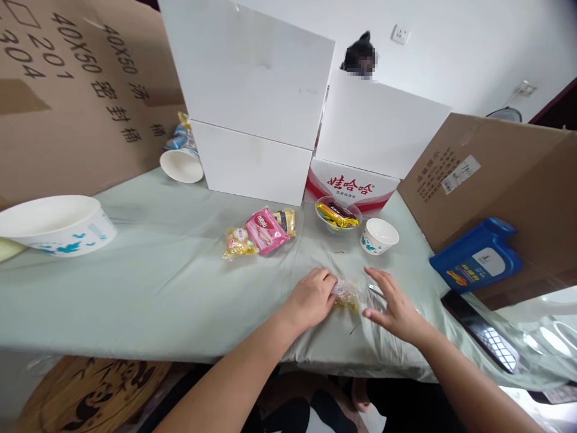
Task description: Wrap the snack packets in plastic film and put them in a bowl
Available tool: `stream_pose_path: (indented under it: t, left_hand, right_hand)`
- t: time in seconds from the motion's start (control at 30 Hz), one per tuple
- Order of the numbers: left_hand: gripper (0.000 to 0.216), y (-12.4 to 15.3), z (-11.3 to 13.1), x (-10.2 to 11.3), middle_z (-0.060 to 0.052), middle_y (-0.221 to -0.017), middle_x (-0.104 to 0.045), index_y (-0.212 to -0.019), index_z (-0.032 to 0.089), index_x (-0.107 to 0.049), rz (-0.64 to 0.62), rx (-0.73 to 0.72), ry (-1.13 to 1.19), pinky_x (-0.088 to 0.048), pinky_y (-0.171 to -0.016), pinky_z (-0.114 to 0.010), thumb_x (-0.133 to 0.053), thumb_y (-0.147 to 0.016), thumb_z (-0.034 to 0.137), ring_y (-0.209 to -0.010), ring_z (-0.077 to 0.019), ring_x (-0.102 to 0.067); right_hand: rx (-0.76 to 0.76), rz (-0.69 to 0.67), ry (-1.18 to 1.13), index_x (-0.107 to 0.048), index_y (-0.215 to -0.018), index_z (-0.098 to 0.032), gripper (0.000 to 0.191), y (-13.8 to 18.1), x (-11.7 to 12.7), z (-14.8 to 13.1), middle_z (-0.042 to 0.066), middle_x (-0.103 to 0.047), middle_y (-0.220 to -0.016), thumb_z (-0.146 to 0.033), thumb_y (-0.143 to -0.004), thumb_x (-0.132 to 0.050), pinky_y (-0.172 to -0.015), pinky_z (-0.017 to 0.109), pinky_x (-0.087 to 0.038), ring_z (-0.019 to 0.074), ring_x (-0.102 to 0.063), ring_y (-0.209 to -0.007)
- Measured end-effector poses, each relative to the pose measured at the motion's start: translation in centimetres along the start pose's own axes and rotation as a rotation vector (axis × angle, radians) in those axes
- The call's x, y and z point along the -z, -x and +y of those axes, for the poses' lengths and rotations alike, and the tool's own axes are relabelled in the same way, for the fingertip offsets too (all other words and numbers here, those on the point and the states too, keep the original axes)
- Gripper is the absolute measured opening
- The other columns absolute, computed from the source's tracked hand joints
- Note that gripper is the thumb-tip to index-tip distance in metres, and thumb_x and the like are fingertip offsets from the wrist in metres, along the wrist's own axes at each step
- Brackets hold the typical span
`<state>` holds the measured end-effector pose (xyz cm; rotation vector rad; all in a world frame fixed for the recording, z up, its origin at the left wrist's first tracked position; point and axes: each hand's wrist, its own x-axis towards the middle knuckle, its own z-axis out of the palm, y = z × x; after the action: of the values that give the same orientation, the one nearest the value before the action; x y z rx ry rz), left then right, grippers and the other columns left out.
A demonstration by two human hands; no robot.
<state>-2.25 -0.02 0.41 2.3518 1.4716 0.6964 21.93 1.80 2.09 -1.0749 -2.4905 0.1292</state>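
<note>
My left hand (pixel 315 294) is closed on the left edge of a clear plastic bag (pixel 346 293) with something yellow inside, lying on the table. To the right of the bag, my right hand (pixel 394 310) is open, thumb and fingers apart, holding nothing. A small silvery strip (pixel 375 291) lies by its fingers, partly hidden. Farther back are a pink snack packet (pixel 267 231), a clear packet with yellow contents (pixel 240 243) and a gold-and-black packet (pixel 285 222). A clear bowl (pixel 319 218) holds yellow and brown wrapped snacks, and a white paper cup (pixel 378 236) stands beside it.
White boxes (pixel 261 78) and cardboard boxes (pixel 81 120) wall the table's back and sides. A large paper bowl (pixel 58 225) stands left; a tipped paper cup (pixel 182 166) lies behind. A blue bottle (pixel 478 258) leans at right near a phone (pixel 482 331). A person's head shows behind the boxes.
</note>
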Motion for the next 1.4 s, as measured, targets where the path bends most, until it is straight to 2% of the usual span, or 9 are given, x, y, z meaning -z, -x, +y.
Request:
stream_pose_path:
  t: [0.07,0.23,0.43,0.67,0.8,0.87,0.97,1.17,1.4]
  left_hand:
    - [0.015,-0.2,-0.1,-0.1,-0.008,-0.104,-0.062,-0.099,0.017,-0.062,0.006,-0.018,-0.003,-0.05,-0.088,-0.038,-0.058,-0.084,0.016,-0.102,-0.0252,-0.058]
    - [0.013,-0.5,-0.9,0.3,-0.005,-0.096,-0.064,-0.092,0.019,-0.059,0.088,0.018,0.146,-0.049,-0.082,-0.033,-0.052,-0.085,0.011,-0.09,-0.0202,-0.061]
    - [0.012,-0.5,-3.2,0.8,0.001,-0.079,-0.062,-0.093,0.021,-0.055,0.308,0.286,0.435,-0.046,-0.067,-0.026,-0.053,-0.082,0.02,-0.069,-0.0142,-0.058]
    - [0.026,-0.4,-6.1,2.6,-0.001,-0.086,-0.058,-0.103,0.019,-0.057,0.647,0.474,0.47,-0.049,-0.071,-0.026,-0.056,-0.077,0.023,-0.075,-0.0136,-0.058]
    - [0.015,0.3,-4.3,4.0,-0.003,-0.093,-0.059,-0.098,0.02,-0.058,0.924,0.3,0.209,-0.049,-0.078,-0.029,-0.054,-0.084,0.022,-0.085,-0.0158,-0.058]
    - [0.008,0.6,-2.4,4.3,-0.002,-0.088,-0.061,-0.092,0.02,-0.059,0.832,0.088,0.118,-0.05,-0.075,-0.028,-0.053,-0.086,0.018,-0.081,-0.0151,-0.059]
    - [0.014,0.5,-0.3,3.8,-0.001,-0.084,-0.065,-0.094,0.021,-0.06,0.486,-0.162,0.06,-0.05,-0.072,-0.027,-0.048,-0.09,0.015,-0.076,-0.0143,-0.06]
    - [0.04,-0.6,-1.1,2.2,-0.012,-0.118,-0.062,-0.124,0.017,-0.055,0.05,0.078,-0.235,-0.043,-0.098,-0.048,-0.062,-0.086,0.025,-0.111,-0.0292,-0.055]
    - [0.016,0.6,1.1,4.8,-0.002,-0.088,-0.064,-0.076,0.021,-0.067,-0.068,-0.006,-0.214,-0.042,-0.093,-0.04,-0.06,-0.083,0.01,-0.095,-0.0214,-0.057]
  right_hand:
    - [0.071,0.015,-0.07,-0.032,-0.146,-0.019,0.082,-1.3,-0.8,-1.4,0.017,-0.05,-0.137,-0.059,-0.081,-0.062,-0.101,0.051,-0.045,0.0321,-0.047,-0.127]
    - [-0.035,0.211,-0.2,-0.063,-0.1,-0.022,0.018,-2.0,-2.7,-0.3,0.009,-0.068,-0.107,-0.031,-0.093,-0.049,-0.092,0.043,-0.049,0.0244,-0.061,-0.107]
    - [-0.434,0.381,-0.314,-0.064,-0.091,-0.021,0.024,-0.4,-3.6,2.5,0.006,-0.07,-0.087,-0.041,-0.089,-0.051,-0.076,0.034,-0.053,0.0215,-0.066,-0.083]
    - [-0.392,0.43,-0.328,-0.066,-0.099,-0.023,0.024,-0.3,-3.9,2.6,0.007,-0.069,-0.102,-0.034,-0.091,-0.045,-0.091,0.042,-0.049,0.0237,-0.063,-0.101]
    - [-0.324,0.52,-0.267,-0.056,-0.117,-0.023,0.029,0.0,-3.4,1.4,0.011,-0.062,-0.119,-0.029,-0.09,-0.049,-0.095,0.046,-0.047,0.0264,-0.056,-0.115]
    - [-0.249,0.49,-0.262,-0.05,-0.126,-0.023,0.037,0.0,-3.3,0.7,0.013,-0.059,-0.123,-0.03,-0.09,-0.053,-0.094,0.046,-0.048,0.0271,-0.056,-0.114]
    - [-0.181,0.382,-0.263,-0.052,-0.123,-0.024,0.032,-0.1,-3.2,0.0,0.01,-0.065,-0.109,-0.028,-0.091,-0.053,-0.083,0.041,-0.052,0.0244,-0.063,-0.099]
    - [0.036,0.325,-0.367,-0.059,-0.099,-0.024,0.024,0.3,-1.8,-0.6,0.004,-0.065,-0.083,-0.009,-0.087,-0.043,-0.072,0.034,-0.051,0.019,-0.062,-0.079]
    - [0.013,-0.042,-0.375,-0.061,-0.102,-0.022,0.024,0.8,-1.0,-1.2,0.005,-0.069,-0.087,-0.015,-0.091,-0.042,-0.065,0.028,-0.05,0.0166,-0.065,-0.073]
